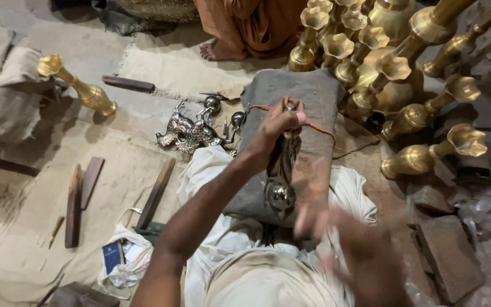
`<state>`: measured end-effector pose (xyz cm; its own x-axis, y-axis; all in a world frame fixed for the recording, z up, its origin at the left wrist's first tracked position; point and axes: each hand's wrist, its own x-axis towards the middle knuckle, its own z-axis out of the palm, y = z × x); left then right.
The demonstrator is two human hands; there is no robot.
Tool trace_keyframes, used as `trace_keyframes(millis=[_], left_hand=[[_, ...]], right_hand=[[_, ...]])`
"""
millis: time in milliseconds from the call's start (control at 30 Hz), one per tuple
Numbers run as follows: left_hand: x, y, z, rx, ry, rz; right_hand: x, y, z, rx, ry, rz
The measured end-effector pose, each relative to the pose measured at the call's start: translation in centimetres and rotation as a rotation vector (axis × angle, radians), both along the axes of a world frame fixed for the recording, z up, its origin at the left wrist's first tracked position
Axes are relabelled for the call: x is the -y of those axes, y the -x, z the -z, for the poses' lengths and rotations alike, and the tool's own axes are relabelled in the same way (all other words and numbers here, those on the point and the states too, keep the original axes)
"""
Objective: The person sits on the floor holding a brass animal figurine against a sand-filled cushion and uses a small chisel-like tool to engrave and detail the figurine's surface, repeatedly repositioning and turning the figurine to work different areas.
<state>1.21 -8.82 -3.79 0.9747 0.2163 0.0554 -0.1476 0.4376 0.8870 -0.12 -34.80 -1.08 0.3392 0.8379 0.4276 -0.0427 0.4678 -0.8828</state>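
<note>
Head view: my left hand (282, 122) pinches the top of a shiny metal piece (281, 176) lying on the grey cloth pad (308, 96) over my lap, right hand (359, 256) blurred, grip unclear, 1 brass stand (78, 85) well left.

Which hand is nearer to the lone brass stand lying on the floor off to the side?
Left. The left hand grips a metal piece on the grey cushion, closer to the lone brass stand. The blurred right hand is lower and farther away.
</note>
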Motion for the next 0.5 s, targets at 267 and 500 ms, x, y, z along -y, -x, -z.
trace_keyframes(millis=[267,500], left_hand=[[-0.9,0.2,-0.5,-0.017,0.037,0.01],[-1.0,0.3,-0.4,-0.014,0.006,-0.023]], right_hand=[[-8.0,-1.1,5.4,0.089,0.142,0.718],[-9.9,-0.4,5.8,0.39,0.037,0.791]])
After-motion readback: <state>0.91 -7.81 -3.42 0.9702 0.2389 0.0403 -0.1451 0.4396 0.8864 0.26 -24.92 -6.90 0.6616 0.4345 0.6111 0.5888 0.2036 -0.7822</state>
